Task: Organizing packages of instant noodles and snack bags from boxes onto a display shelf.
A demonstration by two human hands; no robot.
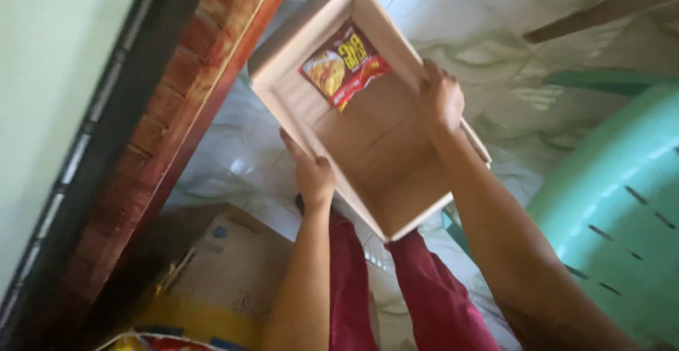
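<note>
Between the two hands sits an open cardboard box (368, 132). The left hand (311, 174) and right hand (440, 100) are each closed on a side wall. A red noodle packet (343, 65) lies inside (at the far end). A green plastic chair (622, 209) stands right of the right hand.

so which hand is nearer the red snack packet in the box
Right, narrowly. The right hand grips the box's far side wall, just beside the red snack packet. The left hand holds the opposite wall, lower down and farther from the packet.
</note>
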